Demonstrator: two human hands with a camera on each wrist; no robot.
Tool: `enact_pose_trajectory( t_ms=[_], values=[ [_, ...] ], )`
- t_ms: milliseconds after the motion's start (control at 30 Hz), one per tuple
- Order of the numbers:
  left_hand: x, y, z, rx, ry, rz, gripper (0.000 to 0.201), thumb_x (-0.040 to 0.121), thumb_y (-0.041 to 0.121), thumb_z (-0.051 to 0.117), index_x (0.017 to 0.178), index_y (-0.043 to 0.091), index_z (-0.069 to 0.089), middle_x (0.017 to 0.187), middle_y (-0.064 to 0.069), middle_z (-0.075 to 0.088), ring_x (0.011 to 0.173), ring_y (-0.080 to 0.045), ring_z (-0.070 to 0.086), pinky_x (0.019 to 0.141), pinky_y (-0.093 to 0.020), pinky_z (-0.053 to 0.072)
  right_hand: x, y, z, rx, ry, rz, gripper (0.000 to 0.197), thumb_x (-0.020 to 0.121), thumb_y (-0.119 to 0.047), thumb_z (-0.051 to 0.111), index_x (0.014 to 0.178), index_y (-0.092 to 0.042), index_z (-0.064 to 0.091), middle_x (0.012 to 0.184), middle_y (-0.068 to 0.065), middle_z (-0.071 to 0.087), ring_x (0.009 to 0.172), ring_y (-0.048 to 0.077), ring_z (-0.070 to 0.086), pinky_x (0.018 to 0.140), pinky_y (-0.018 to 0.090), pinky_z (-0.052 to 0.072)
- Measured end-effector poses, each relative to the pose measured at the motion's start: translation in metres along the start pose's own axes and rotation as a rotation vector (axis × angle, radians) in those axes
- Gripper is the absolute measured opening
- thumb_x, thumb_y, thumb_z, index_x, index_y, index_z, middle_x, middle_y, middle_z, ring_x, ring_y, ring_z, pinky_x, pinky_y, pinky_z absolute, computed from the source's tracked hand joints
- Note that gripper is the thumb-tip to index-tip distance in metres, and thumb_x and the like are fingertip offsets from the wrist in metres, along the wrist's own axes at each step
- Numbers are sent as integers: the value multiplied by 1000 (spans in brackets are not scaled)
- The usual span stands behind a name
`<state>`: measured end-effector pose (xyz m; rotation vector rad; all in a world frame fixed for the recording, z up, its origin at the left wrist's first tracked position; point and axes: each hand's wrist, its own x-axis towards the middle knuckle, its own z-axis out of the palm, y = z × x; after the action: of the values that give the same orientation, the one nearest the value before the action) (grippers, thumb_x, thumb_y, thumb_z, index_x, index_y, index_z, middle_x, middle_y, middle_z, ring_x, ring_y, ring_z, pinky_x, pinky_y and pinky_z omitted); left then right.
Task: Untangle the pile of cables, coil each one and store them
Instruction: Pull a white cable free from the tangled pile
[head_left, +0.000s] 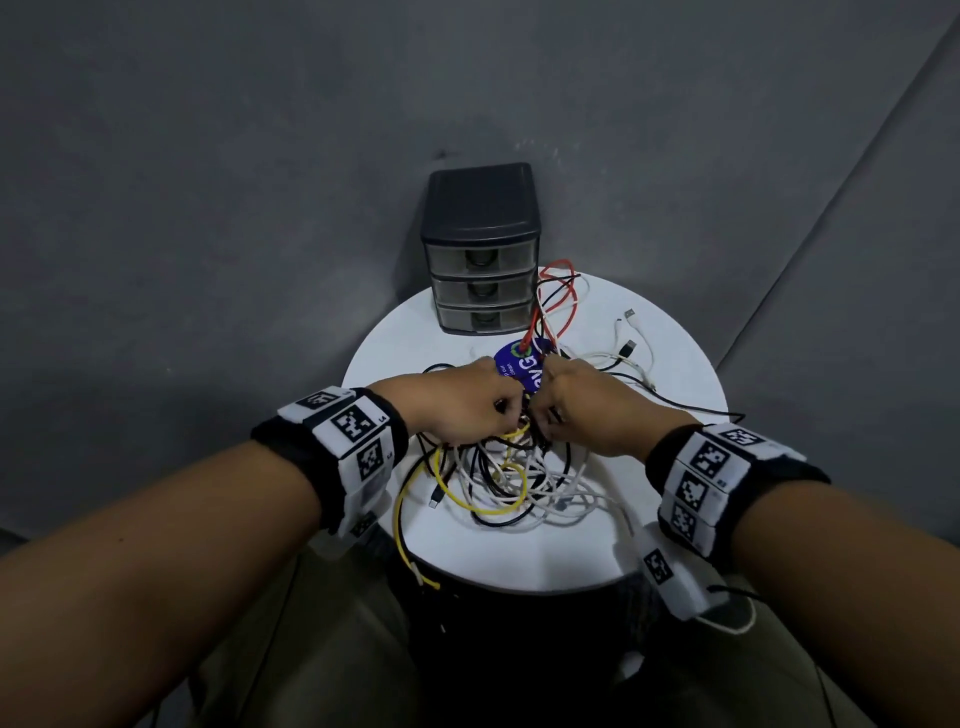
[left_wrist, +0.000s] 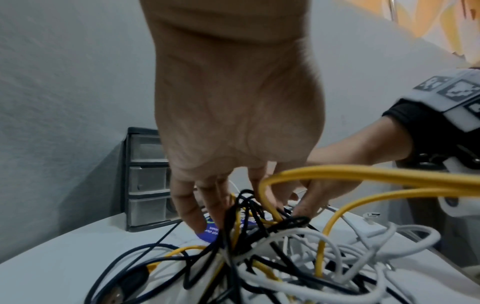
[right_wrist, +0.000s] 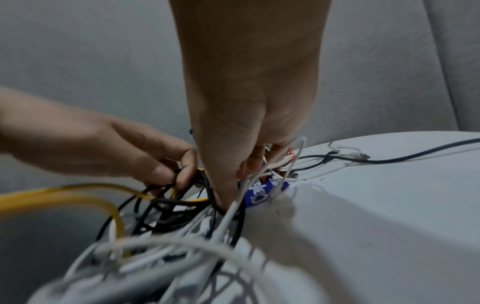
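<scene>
None of the cables is coiled or stored as far as I can see from my head view: the whole pile of cables (head_left: 511, 478) lies knotted on the round white tabletop (head_left: 670, 384), with yellow, black, white and red strands running through one another, and all three drawers of the small drawer unit (head_left: 482, 249) at the far edge are closed. I judge the job to be at its very start, with the untangling, every coil and all the storing left to do. My left hand (head_left: 457, 402) and right hand (head_left: 587, 405) meet over the knot, just this side of a blue printed tag (head_left: 524, 366), both with curled fingers dug into the strands.

From my left wrist, my left fingers (left_wrist: 187, 203) reach down into the black cables (left_wrist: 246, 207) at the top of the heap; I cannot tell there exactly which strand they grip. A yellow cable (left_wrist: 363, 176) loops close across the lens.

From my right wrist, my right fingers (right_wrist: 226, 197) are pushed down among white cables (right_wrist: 275, 170) and black ones, seemingly pinching a strand, though which one is hidden. Opposite, my left fingers are curled round black strands beside the yellow one.
</scene>
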<state>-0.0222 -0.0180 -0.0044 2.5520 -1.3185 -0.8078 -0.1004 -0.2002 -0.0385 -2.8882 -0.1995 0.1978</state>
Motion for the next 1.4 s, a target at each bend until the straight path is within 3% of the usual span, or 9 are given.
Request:
enact_pose_trajectory(
  t_ms=[167, 267, 467, 567, 733, 933, 1100, 1200, 1400],
  values=[
    [8, 2, -1, -78, 192, -20, 47, 66, 72, 59, 91, 35, 44, 107, 2, 38, 106, -24, 47, 94, -43, 47, -1, -4, -21, 394, 75, -6, 11, 79, -18, 85, 78, -24, 76, 108, 8, 52, 102, 20, 52, 88, 24, 44],
    [7, 2, -8, -227, 187, 3, 33, 80, 55, 72, 96, 32, 53, 113, -1, 43, 109, -21, 50, 91, -28, 43, -9, -8, -37, 600, 136, 73, 7, 80, -13, 83, 84, -17, 78, 116, 11, 51, 106, 15, 50, 88, 8, 41],
    [-2, 3, -15, -334, 173, 65, 19, 99, 32, 63, 107, 18, 72, 119, -7, 50, 107, -4, 45, 80, -3, 32, -17, -16, -42, 1001, 297, 202, 9, 94, -6, 67, 85, -3, 68, 96, 1, 60, 81, 10, 60, 73, 20, 48],
    [-5, 9, -20, -360, 210, 97, 26, 102, 22, 60, 104, -2, 69, 108, -23, 57, 97, -17, 48, 72, -15, 37, -20, -27, -47, 1221, 262, 236, 21, 98, -2, 55, 79, -10, 60, 77, 1, 59, 67, 10, 57, 63, 20, 46],
    [-1, 5, -19, -238, 250, 64, 28, 102, 27, 59, 101, 1, 70, 115, -21, 60, 122, -22, 46, 101, -37, 39, -10, -31, -54, 299, 29, 192, 28, 88, -56, 54, 67, -43, 66, 103, -5, 49, 110, 20, 44, 99, 40, 37],
    [-6, 11, -27, -413, 271, 130, 28, 97, 24, 68, 88, -3, 65, 107, -27, 62, 89, -19, 53, 75, -27, 38, -12, -29, -57, 900, 336, 226, 32, 99, -18, 58, 71, -10, 70, 80, 21, 62, 77, 25, 52, 76, 36, 41],
    [-2, 14, -35, -326, 218, 74, 25, 94, 31, 70, 85, 9, 67, 101, -16, 64, 86, -16, 53, 74, -29, 38, -8, -34, -45, 1337, 472, 491, 29, 99, -20, 54, 74, -11, 67, 81, 13, 66, 77, 28, 60, 68, 33, 51],
    [4, 11, -33, -276, 278, 91, 34, 96, 26, 68, 66, 12, 59, 75, -8, 57, 68, -14, 49, 64, -31, 36, -9, -32, -47, 1032, 593, 434, 20, 97, -20, 61, 79, -14, 67, 84, 2, 68, 78, 19, 62, 68, 24, 50],
    [11, -1, -21, -301, 431, 5, 51, 98, 23, 65, 52, 17, 43, 57, 1, 39, 52, -12, 36, 56, -30, 28, -30, -33, -59, 331, 631, 170, 6, 84, -35, 68, 87, -31, 65, 109, -7, 49, 109, 24, 46, 93, 47, 43]
  ],
)
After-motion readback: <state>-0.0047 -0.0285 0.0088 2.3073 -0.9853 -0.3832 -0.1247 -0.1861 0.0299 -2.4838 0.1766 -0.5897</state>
